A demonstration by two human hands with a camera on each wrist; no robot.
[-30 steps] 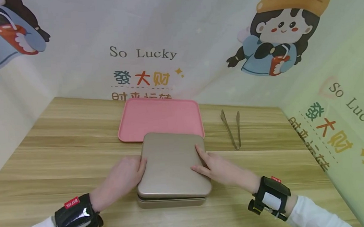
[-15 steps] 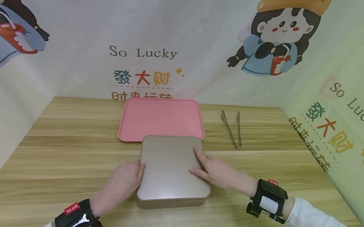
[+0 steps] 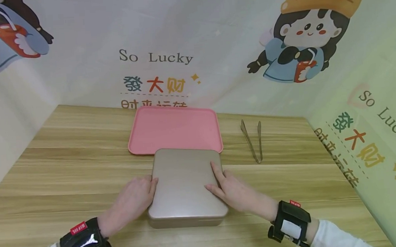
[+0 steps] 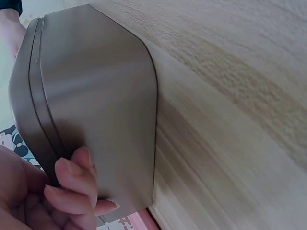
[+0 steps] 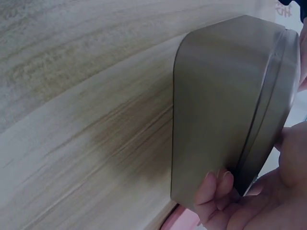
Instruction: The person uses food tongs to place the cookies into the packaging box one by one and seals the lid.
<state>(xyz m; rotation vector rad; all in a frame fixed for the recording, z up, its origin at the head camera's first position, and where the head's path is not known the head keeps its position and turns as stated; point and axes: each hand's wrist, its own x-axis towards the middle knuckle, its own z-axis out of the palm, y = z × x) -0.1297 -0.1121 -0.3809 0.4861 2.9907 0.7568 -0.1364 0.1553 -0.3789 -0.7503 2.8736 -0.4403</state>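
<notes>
A champagne-coloured metal tin box (image 3: 187, 183) stands on the table with its lid seated level. At its left side, my left hand (image 3: 134, 197) grips the edge, thumb along the lid and curled fingers (image 4: 74, 184) against the wall. My right hand (image 3: 236, 190) holds the opposite side. Its thumb and index finger lie on the lid, while other fingers (image 5: 211, 191) press the side wall over the seam. Whatever the tin may contain is hidden.
Behind the tin lies a pink tray (image 3: 174, 128), its front edge partly covered by the tin. Metal tongs (image 3: 255, 146) rest to the right on the wooden table (image 3: 69, 164). A printed cloth (image 3: 221, 62) hangs along the back and right.
The lid has come down: the dark gap at the tin's front has closed. Both hands have shifted slightly toward the front with it. Tray and tongs stay put.
</notes>
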